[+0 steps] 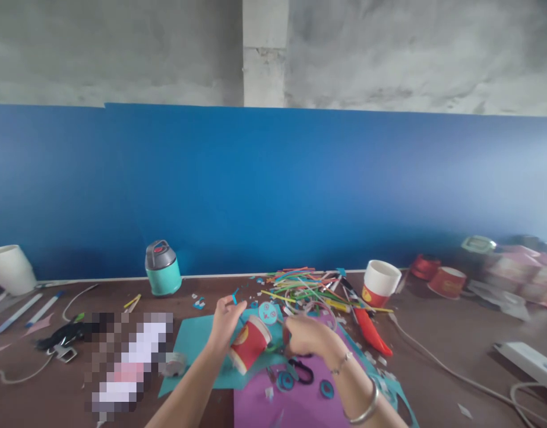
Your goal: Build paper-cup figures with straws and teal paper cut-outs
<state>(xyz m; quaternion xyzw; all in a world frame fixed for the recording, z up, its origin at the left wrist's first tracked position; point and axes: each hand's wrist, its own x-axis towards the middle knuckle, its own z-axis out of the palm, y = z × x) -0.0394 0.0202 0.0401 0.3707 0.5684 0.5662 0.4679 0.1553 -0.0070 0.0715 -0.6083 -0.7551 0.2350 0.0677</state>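
My left hand [226,322] is raised over teal paper [193,343], with a small blue paper strip [234,296] at its fingertips and the thumb held a little apart. Close to its right side is a tilted red paper cup [252,343] with a white rim. My right hand [309,337] is curled closed just right of the cup; what its fingers hold is hidden. A pale round paper disc with a drawn face [268,312] shows between the hands. Below the right hand, black-handled scissors [303,372] and blue paper coils [285,381] lie on purple paper [255,407].
Behind my right hand is a pile of coloured sticks [306,285], beside a white and red cup [382,282] and a red pouch-like object [372,333]. A teal container [163,270] stands at the back left. A white cable [455,371] crosses the table's right side.
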